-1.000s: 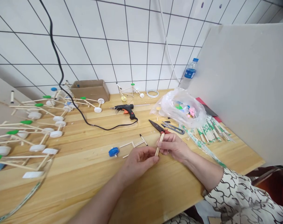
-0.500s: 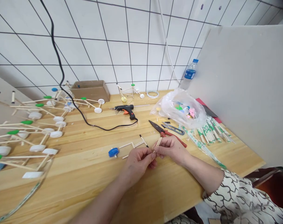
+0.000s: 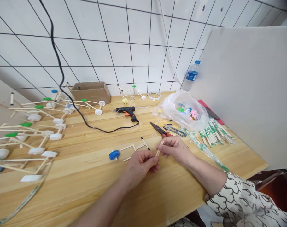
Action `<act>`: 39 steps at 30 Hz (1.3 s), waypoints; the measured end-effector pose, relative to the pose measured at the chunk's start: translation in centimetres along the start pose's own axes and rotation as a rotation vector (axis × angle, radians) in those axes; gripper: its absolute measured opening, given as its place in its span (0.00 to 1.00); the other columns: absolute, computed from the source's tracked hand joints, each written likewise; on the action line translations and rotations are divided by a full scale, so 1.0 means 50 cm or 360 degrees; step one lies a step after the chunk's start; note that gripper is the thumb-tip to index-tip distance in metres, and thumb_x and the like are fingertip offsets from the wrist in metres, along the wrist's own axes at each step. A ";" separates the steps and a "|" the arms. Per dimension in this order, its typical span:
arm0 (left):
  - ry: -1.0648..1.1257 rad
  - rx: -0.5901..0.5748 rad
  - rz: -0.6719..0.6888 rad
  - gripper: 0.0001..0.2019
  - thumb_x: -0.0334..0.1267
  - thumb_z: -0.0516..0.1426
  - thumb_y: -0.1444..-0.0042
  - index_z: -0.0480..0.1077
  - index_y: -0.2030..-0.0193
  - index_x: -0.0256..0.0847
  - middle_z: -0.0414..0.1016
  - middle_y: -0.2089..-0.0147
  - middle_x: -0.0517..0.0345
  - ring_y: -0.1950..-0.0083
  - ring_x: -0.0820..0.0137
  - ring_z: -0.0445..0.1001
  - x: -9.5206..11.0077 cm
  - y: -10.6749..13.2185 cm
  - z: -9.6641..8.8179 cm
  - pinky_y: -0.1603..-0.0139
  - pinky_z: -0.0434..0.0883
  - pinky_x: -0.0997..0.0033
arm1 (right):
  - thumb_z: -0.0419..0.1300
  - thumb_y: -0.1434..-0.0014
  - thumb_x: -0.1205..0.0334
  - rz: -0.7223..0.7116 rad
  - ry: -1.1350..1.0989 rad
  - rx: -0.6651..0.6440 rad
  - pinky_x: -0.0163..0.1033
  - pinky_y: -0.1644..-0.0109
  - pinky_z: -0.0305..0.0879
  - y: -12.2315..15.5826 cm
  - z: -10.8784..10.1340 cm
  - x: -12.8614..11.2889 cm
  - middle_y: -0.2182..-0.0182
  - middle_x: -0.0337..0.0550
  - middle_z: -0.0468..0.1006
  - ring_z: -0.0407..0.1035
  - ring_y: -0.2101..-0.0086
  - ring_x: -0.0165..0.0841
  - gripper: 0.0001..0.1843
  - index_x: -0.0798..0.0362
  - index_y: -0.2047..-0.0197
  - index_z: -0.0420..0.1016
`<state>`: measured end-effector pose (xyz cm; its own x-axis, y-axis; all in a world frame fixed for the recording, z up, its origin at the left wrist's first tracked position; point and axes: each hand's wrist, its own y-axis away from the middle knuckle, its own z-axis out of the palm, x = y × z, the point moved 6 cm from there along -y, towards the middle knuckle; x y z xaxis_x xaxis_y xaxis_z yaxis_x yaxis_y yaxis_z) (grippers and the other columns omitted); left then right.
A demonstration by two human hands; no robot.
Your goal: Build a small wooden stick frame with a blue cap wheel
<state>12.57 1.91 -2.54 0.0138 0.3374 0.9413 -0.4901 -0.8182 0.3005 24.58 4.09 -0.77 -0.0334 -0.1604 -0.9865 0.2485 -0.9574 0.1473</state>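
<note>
Short pale wooden sticks [image 3: 159, 148], seemingly a pair side by side, are pinched between both hands. My left hand [image 3: 143, 163] is closed on their lower end. My right hand [image 3: 175, 149] grips them near the upper end with thumb and fingers. Just beyond my left hand lie cut stick pieces [image 3: 127, 147], a stick with black ends [image 3: 145, 143] and a blue cap [image 3: 114, 154]. Red-handled pliers [image 3: 159, 128] rest behind my right hand, which partly hides their handles. Beside them are thread snips [image 3: 174, 129].
Several stick models with white caps [image 3: 55, 136] crowd the left side. A black glue gun [image 3: 125, 111], its cord trailing left, lies mid-table. A cardboard box [image 3: 91, 92] stands behind. To the right are a plastic bag of caps [image 3: 183, 108], wrapped chopsticks [image 3: 213, 132] and a water bottle [image 3: 192, 75].
My right hand's fingers have shifted slightly up along the sticks, so more of their length shows between the hands. My left hand stays almost where it was.
</note>
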 end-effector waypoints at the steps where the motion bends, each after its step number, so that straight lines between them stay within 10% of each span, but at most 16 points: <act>1: 0.0001 -0.0008 -0.0004 0.14 0.46 0.59 0.54 0.72 0.78 0.36 0.74 0.78 0.56 0.76 0.72 0.70 -0.001 0.000 0.000 0.72 0.67 0.73 | 0.66 0.55 0.54 -0.0002 0.0004 -0.0001 0.28 0.81 0.58 0.000 -0.001 0.001 0.86 0.35 0.70 0.60 0.84 0.22 0.13 0.57 0.78 0.74; 9: 0.0088 -0.0054 0.0110 0.11 0.43 0.60 0.52 0.75 0.67 0.37 0.75 0.71 0.57 0.70 0.72 0.69 0.011 0.001 0.004 0.66 0.66 0.74 | 0.65 0.54 0.54 -0.0015 0.0058 -0.0105 0.29 0.78 0.58 0.001 0.010 0.004 0.84 0.36 0.72 0.61 0.83 0.23 0.14 0.57 0.78 0.74; 27: 0.0333 0.0251 0.0036 0.12 0.44 0.63 0.58 0.73 0.74 0.34 0.73 0.80 0.58 0.79 0.75 0.67 -0.020 0.000 -0.003 0.75 0.63 0.74 | 0.63 0.50 0.52 -0.0065 -0.0104 -0.0308 0.36 0.73 0.64 0.014 0.051 -0.004 0.83 0.38 0.72 0.69 0.79 0.30 0.15 0.57 0.75 0.73; 39: 0.0347 0.0264 0.0130 0.10 0.40 0.62 0.56 0.71 0.77 0.34 0.72 0.80 0.58 0.79 0.75 0.67 -0.007 0.005 -0.014 0.75 0.62 0.74 | 0.58 0.48 0.50 -0.0344 0.0708 0.0068 0.35 0.69 0.63 0.006 -0.003 -0.048 0.74 0.40 0.74 0.67 0.72 0.30 0.14 0.53 0.66 0.71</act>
<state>11.84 1.93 -2.89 -0.2163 0.3444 0.9135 -0.3321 -0.9059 0.2629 24.86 4.23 1.63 0.3391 0.1519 -0.9284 0.2413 -0.9679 -0.0702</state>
